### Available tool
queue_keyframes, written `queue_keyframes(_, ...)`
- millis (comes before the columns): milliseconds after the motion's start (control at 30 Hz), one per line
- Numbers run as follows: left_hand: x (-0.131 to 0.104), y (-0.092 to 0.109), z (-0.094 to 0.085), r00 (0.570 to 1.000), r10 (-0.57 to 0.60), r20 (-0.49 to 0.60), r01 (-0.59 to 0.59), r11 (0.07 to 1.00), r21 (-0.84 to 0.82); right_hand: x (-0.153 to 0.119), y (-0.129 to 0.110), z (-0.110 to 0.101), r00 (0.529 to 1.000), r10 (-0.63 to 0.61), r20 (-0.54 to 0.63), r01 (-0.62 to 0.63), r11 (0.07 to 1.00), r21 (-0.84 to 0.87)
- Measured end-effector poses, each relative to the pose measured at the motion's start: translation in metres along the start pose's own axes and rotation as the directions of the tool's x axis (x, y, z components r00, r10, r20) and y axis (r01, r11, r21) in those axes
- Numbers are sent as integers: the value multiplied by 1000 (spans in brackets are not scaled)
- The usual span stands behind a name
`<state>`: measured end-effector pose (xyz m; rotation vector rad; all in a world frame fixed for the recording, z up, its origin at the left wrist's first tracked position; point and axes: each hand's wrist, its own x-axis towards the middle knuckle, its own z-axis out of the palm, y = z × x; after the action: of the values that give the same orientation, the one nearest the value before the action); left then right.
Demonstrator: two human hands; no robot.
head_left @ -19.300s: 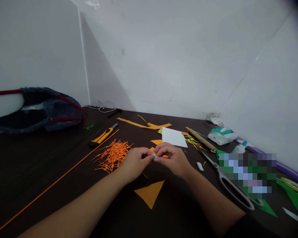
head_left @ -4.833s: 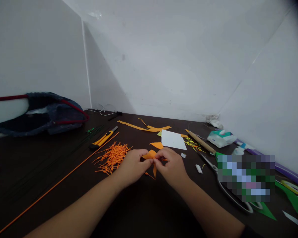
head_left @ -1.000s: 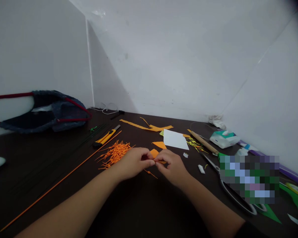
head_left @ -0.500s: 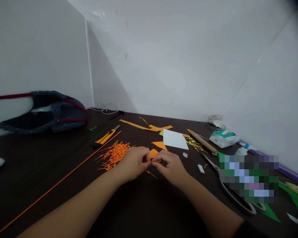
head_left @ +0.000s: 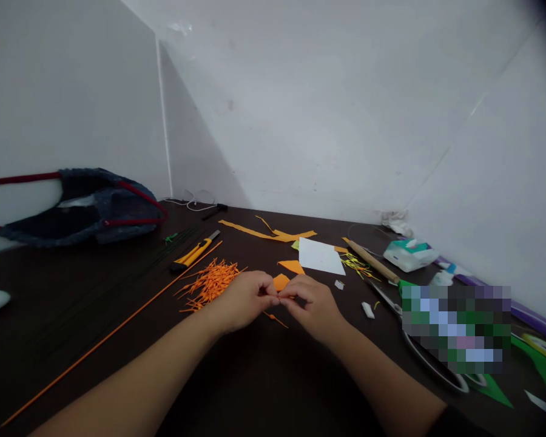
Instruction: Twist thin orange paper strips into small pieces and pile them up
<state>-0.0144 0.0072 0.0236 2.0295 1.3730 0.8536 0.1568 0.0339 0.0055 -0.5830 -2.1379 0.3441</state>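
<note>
My left hand (head_left: 250,300) and my right hand (head_left: 313,306) meet at the fingertips, both pinching a small orange strip that is mostly hidden between them. Just below the fingers, a single orange piece with a knot-like bulge (head_left: 273,317) lies on the dark table (head_left: 273,388). Beside my left hand is a pile of thin orange pieces (head_left: 213,280). Behind the fingertips lie orange paper scraps (head_left: 292,266), one partly covered by my hands.
A yellow cutter (head_left: 193,254) and a long orange stick (head_left: 113,332) lie left. White paper (head_left: 321,256), yellow-green strips (head_left: 357,264), a wooden-handled tool (head_left: 373,261) and large scissors (head_left: 418,349) are right. A denim bag (head_left: 84,209) sits back left.
The fingertips of both hands have come closer together, now touching, and less of the orange strip shows between them. The things on the table have not moved.
</note>
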Motion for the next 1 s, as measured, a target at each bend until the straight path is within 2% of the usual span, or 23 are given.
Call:
queue_keyframes(100,1,3,2,998,21,-60,-19,1000,21,1,0,0,998,57,4,-57,997,57)
queue_keyframes(233,0,4,1,996,9,-89,-6,1000,26,1,1,0,996,90,-2,-89,991,102)
queue_keyframes(300,-1,4,-1,999,-6,-32,6,1000,-4,1,1,-1,997,80,-10,-79,993,82)
queue_keyframes(400,-3,2,-3,993,3,119,5,998,-70,-1,3,-1,1000,8,-7,-8,1000,13)
queue_keyframes(467,-3,-1,-3,988,1,157,11,997,-76,-1,4,-1,998,-56,15,57,998,-30)
queue_keyframes(567,-2,-4,0,993,-44,112,48,998,-39,-2,4,-1,993,-105,46,108,992,-68)
queue_keyframes(633,-1,-4,1,996,-58,70,57,998,4,-1,3,-1,994,-97,43,100,993,-65)
queue_keyframes(800,1,3,1,1000,-21,-22,24,994,107,0,3,1,999,34,26,-34,999,24)
queue_keyframes(1000,0,7,3,992,36,-117,9,932,362,1,2,2,985,164,54,-167,984,63)
